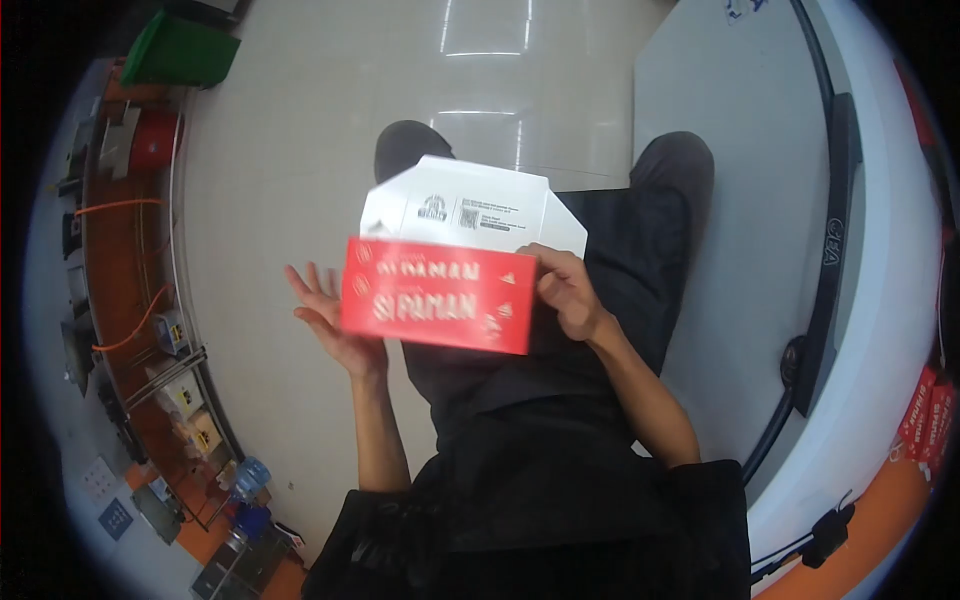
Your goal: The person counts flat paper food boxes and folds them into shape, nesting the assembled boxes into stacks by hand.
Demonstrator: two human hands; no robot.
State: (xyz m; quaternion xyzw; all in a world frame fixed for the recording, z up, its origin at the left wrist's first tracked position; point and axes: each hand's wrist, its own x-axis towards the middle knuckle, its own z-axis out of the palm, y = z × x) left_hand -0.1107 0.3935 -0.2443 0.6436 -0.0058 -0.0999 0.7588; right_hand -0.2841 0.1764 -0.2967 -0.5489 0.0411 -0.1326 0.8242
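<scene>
In front of my lap is a partly folded cardboard food box. Its red outer face reads "SI PAMAN", and a white flap with angled corners, small print and a square code rises behind it. My right hand grips the box at its right edge, thumb and fingers pinched on the card. On the other side, my left hand has its fingers spread and its palm close to the left edge. Part of that hand is behind the box, so I cannot tell whether it touches.
To the right stands a large white and grey appliance with a dark handle. Red "SI PAMAN" boxes rest on an orange surface beyond it. Along the left runs a shelf with assorted goods, and a green bin is at its far end.
</scene>
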